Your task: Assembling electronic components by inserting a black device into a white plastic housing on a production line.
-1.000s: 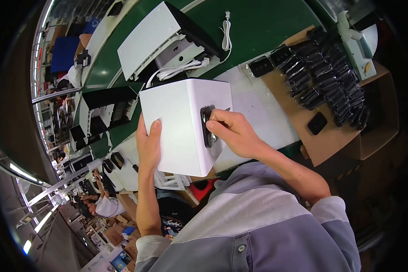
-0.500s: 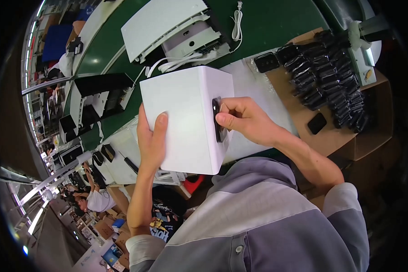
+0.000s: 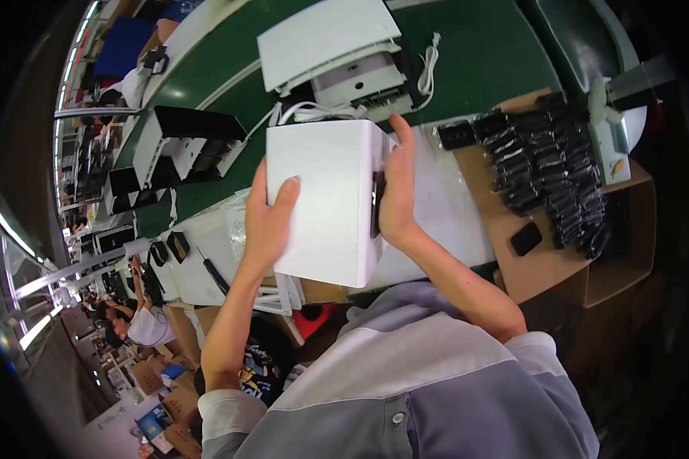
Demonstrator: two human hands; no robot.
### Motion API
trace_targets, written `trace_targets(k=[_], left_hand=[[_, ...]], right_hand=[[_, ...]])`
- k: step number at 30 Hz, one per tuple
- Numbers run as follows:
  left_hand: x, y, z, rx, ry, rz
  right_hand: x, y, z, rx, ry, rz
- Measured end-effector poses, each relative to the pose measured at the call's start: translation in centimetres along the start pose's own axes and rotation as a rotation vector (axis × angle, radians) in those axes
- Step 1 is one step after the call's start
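A white box-shaped housing (image 3: 318, 203) is tilted up in front of my chest, its broad blank face toward me. My left hand (image 3: 268, 226) grips its left side, thumb over the front face and the other fingers mostly hidden behind. On the narrow right side sits a dark oblong part (image 3: 377, 203). My right hand (image 3: 398, 187) lies against that side with fingers stretched out, its palm beside or on the dark part. The exact contact of the palm is hidden.
Beyond the housing, a larger white unit (image 3: 329, 42) with an open underside rests on the green table (image 3: 490, 46), near a coiled white cable (image 3: 429, 65). Rows of black wrapped pieces (image 3: 540, 157) lie on cardboard (image 3: 505, 264) at right. Another opened unit (image 3: 184, 145) stands at left.
My right hand has gone from pinching fingers at the dark part to lying flat along the housing's right side. My left hand keeps its hold. The view has shifted slightly.
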State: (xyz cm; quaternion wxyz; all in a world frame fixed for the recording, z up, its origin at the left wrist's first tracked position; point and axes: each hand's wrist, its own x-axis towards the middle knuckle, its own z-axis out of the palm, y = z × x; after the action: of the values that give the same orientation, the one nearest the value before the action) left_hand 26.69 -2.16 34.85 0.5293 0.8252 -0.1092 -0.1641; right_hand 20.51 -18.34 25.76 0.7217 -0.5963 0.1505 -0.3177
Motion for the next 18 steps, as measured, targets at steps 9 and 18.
trace_targets(k=[9,18], left_hand=[[0.2,0.1,-2.9,-0.099,-0.144,-0.164],[-4.2,2.2,-2.1,-0.268,-0.104,-0.015]], right_hand=[[14.4,-5.5,-2.4,-0.772,-0.027,-0.742],[20.4,-4.2,-1.2,-1.405,-0.402,-0.584]])
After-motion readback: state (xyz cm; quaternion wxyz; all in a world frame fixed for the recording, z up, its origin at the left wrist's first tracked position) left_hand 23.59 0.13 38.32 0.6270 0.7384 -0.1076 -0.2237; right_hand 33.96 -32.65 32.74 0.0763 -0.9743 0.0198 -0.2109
